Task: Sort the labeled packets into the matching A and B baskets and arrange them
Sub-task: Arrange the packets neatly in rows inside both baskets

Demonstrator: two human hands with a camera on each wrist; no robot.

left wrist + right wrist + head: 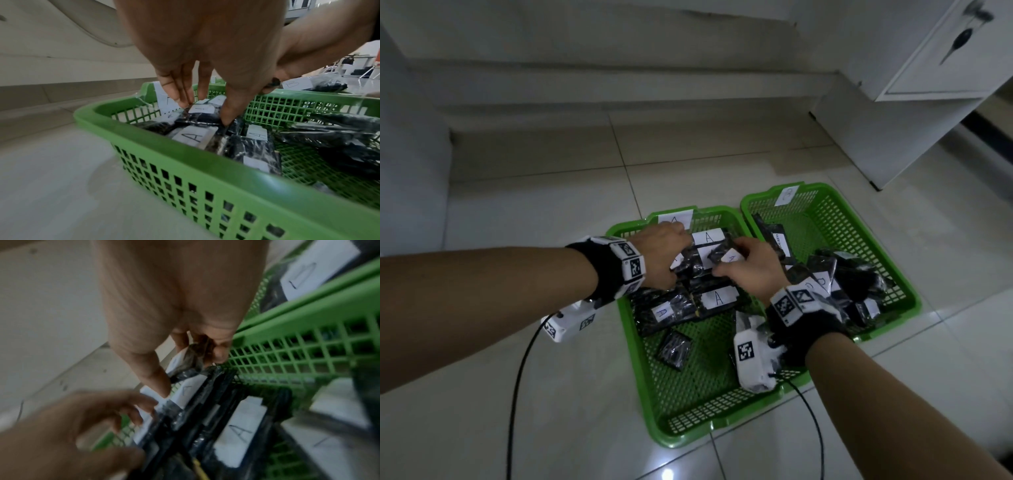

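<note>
Two green mesh baskets stand side by side on the tiled floor. Basket A (638,356) is on the left and basket B (825,188) on the right, each with a paper label on its far rim. Black plastic packets with white A labels (717,298) lie in the far half of basket A. My left hand (661,253) reaches down there, its fingertips and thumb pinching an A packet (200,109). My right hand (750,270) pinches the crinkled edge of another A packet (729,257) beside it. B-labelled packets (856,274) are piled in basket B.
A small packet (674,349) with no label showing lies alone in the near half of basket A. A white cabinet (945,51) with a key stands at the back right. Black cables (517,377) trail from both wrists across the floor. A raised step runs along the wall behind.
</note>
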